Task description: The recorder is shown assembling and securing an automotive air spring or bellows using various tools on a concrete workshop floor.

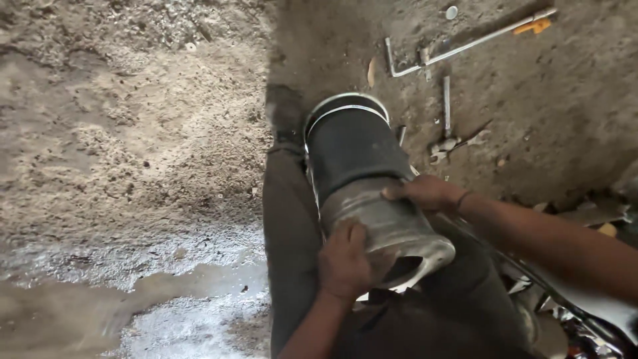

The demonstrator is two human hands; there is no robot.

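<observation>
Cylinder [362, 179]: I see a black rubber upper half and a dull grey metal lower half, scuffed with pale streaks.
Bands: two bright silver rings [345, 106] circle the black end.
Open end: dark hollow with a pale grey rim [425, 262].
Trousers [289, 226]: dark charcoal, dusty.
Shoe [284, 113]: black, coated in grey dirt.
Wristband [461, 199]: thin and black, on my right wrist.
Ground, left side [126, 133]: mottled tan and grey, speckled.
Puddle [100, 312]: muddy brown, beside glinting wet grey at the bottom-left corner.
Ground, right side [565, 119]: darker brown in shade.
Bent rod [465, 45]: silver-grey.
Small piece [533, 26]: orange, at the top-right edge.
Wrench [446, 103]: dull grey.
</observation>
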